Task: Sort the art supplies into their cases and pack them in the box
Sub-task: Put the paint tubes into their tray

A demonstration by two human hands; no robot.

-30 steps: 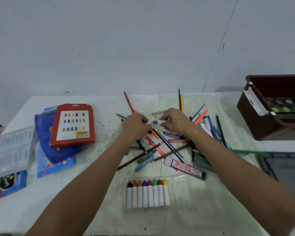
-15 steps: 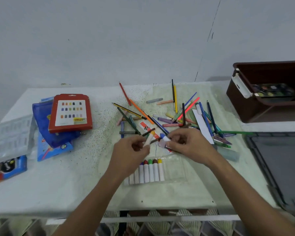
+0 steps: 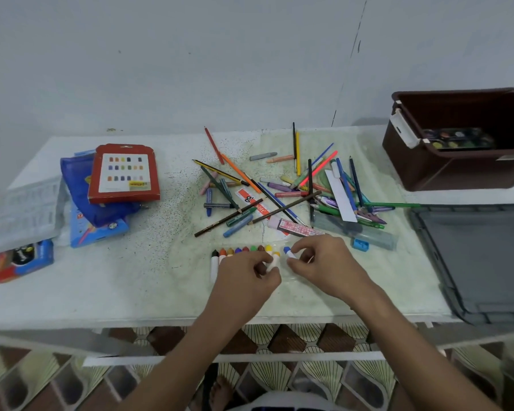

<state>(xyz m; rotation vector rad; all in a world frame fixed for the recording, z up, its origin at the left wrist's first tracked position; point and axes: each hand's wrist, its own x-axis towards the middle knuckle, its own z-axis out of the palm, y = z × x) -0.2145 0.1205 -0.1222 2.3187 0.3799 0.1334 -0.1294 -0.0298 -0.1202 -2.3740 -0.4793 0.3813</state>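
A blue crayon [image 3: 288, 252] is pinched between the thumb and fingertips of the right hand [image 3: 324, 266], its blue tip sticking out to the left, just past the end of the crayon row [image 3: 241, 251] in the clear tray [image 3: 291, 277]. The left hand [image 3: 247, 277] curls its fingers round a yellow crayon [image 3: 274, 260] at the row's right end. Beyond lies the heap of pencils [image 3: 282, 188]. The red case [image 3: 124, 173] sits far left, the brown box [image 3: 460, 137] far right on the table [image 3: 101, 286].
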